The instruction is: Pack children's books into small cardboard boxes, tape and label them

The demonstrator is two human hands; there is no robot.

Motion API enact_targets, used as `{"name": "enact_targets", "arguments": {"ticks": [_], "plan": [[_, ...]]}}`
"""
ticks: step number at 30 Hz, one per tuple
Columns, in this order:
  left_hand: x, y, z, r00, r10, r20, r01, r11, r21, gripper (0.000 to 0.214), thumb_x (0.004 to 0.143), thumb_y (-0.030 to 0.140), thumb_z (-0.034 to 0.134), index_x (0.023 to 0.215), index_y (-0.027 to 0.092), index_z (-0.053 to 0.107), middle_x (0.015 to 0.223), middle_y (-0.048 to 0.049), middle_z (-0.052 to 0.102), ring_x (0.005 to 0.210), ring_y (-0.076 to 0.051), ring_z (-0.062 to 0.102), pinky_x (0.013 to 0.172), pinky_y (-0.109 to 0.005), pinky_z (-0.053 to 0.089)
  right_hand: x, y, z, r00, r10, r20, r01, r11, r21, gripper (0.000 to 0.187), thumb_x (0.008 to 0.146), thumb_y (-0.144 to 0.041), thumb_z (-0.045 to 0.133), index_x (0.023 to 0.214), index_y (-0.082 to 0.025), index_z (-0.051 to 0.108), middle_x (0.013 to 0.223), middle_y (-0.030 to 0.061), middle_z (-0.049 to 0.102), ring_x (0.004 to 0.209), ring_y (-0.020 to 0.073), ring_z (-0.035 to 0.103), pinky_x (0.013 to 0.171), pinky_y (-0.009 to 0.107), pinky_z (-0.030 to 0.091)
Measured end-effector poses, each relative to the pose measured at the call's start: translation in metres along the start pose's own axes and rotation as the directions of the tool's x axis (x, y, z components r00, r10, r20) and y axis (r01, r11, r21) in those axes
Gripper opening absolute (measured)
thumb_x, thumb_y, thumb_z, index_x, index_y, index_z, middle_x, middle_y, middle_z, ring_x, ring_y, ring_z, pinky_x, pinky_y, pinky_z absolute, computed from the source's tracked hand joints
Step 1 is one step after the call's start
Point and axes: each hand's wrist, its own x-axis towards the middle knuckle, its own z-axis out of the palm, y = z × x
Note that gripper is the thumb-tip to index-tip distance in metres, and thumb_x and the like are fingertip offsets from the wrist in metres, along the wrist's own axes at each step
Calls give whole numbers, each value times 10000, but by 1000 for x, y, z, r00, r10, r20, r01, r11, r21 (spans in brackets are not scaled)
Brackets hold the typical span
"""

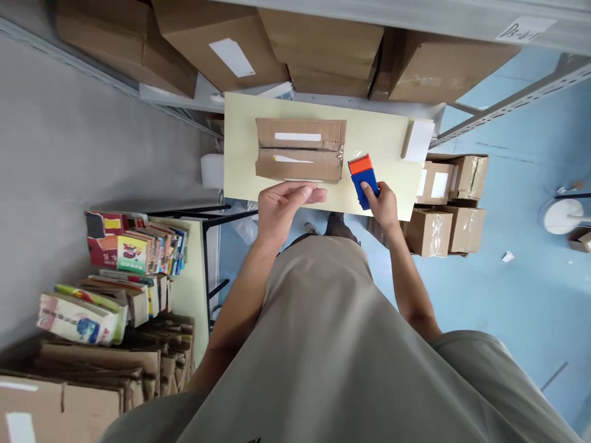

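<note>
A flat cardboard box (300, 149) with white labels and clear tape lies on a pale yellow table (378, 132). My left hand (281, 206) is at the table's near edge, just below the box, fingers curled together and pointing right; I see nothing in them. My right hand (382, 203) grips a blue and orange tape dispenser (363, 178) that rests on the table right of the box. A strip of clear tape shows at the dispenser's orange end.
A white pad (419, 140) lies at the table's right end. Taped cartons (450, 203) are stacked on the blue floor to the right. Big cardboard boxes (318, 43) fill the shelf behind. Books (133, 252) and flattened cardboard (92, 375) sit at left.
</note>
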Motion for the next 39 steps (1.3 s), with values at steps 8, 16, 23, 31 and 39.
{"name": "enact_targets", "arguments": {"ticks": [8,16,23,31,39], "plan": [[-45,-11,-49,999,42,15,-42,999,17,497,830,685,1004,921,220,854,883,-62,883,959,-326,910,937,-467,761,-51,-20,29,982,8,-189,25,985,169,735,1019,-960,573,1122,-239,669,885,70,748,874,266,760,738,361,605],[-75,-23,-73,999,20,36,-17,997,-74,467,850,641,992,946,216,823,891,-59,875,974,-314,904,994,-498,746,-108,-21,48,971,29,-236,3,991,136,690,1028,-932,572,1069,-252,682,855,85,766,868,280,753,741,376,591],[-87,-23,-69,998,36,53,-30,995,-98,332,876,520,939,920,218,807,890,-45,860,942,-296,899,1035,-531,738,-139,-9,49,957,57,-284,-20,991,133,675,1035,-924,550,1047,-262,678,840,85,778,892,293,764,738,378,592],[-83,-16,-39,997,56,46,-52,996,-70,273,874,465,931,916,217,825,890,-55,860,966,-313,900,1036,-555,742,-120,6,26,965,42,-257,7,983,186,649,1026,-906,590,1002,-262,657,907,105,797,915,291,766,757,386,607],[-56,-9,13,1000,19,-2,-19,1000,-15,373,901,579,931,921,220,831,864,-58,866,1006,-341,906,1030,-547,751,-75,14,-20,975,-3,-222,64,962,267,681,1021,-930,605,1050,-253,665,900,97,781,914,295,796,721,382,634]]}}
